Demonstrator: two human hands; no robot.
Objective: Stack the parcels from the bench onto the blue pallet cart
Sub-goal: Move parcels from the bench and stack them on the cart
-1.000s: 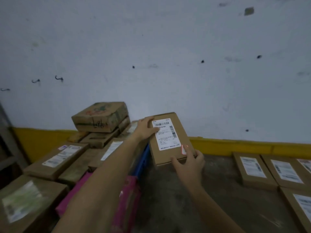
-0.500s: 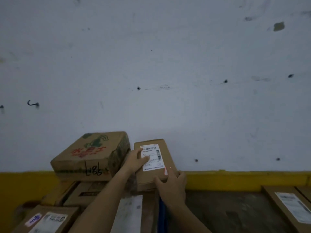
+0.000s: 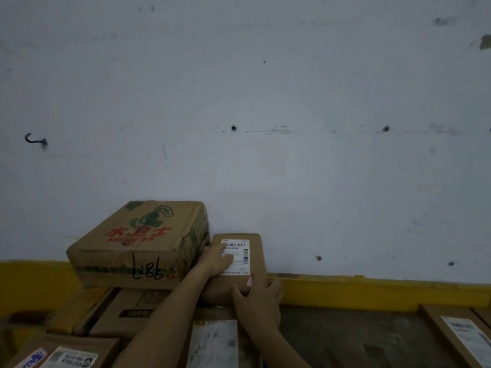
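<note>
The left forearm (image 3: pixel 164 314) and right forearm (image 3: pixel 276 343) are bare as far as they show, and slim. The left hand (image 3: pixel 216 260) and right hand (image 3: pixel 259 298) are bare too, with slender fingers.

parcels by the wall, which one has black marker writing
The big carton with the green and red print, left of the small parcel: it alone has black digits scrawled on its front face.

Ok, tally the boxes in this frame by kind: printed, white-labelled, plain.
Large printed carton: 1
White-labelled parcels: 4 (held parcel, centre parcel, bottom-left parcel, bench parcel)
Brown boxes with no white label showing: 2 (left box, dark-print box)
Total: 7, plus a cut-off box at the right edge, kind unclear.
</note>
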